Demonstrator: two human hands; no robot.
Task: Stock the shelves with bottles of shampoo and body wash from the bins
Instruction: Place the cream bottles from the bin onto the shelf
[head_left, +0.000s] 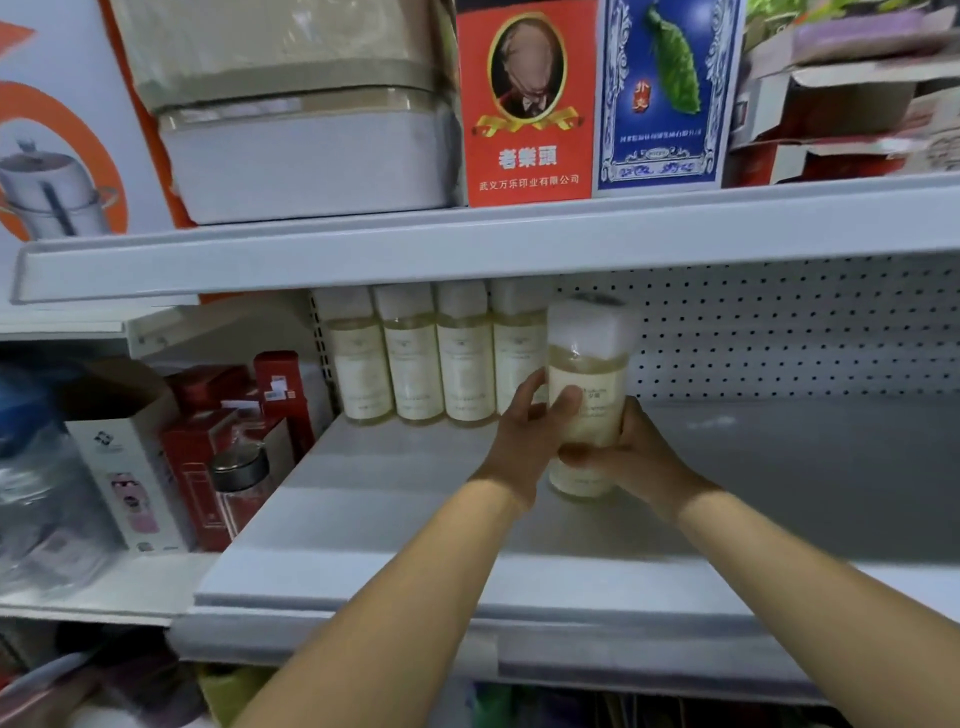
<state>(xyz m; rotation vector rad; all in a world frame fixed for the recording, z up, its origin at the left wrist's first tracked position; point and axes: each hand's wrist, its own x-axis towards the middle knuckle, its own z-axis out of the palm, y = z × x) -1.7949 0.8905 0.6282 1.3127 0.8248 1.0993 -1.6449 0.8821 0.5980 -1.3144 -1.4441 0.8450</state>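
While both hands clasp it, one bottle (587, 395) stands upright over the middle of the shelf (363, 493), long axis vertical, white cap up. Grip: left hand (524, 431) curled round the label from the left; right hand (639, 457) wrapped round the lower body from the right. Base: close to the shelf surface, but contact cannot be told. Also present is a row of four bottles (410, 358), upright along the back edge against the pegboard (779, 332). The held bottle lies just right of the fourth and nearer the front edge. Judged next: a short push straight back, both hands equally near, keeping the bottle vertical to clear the neighbour.
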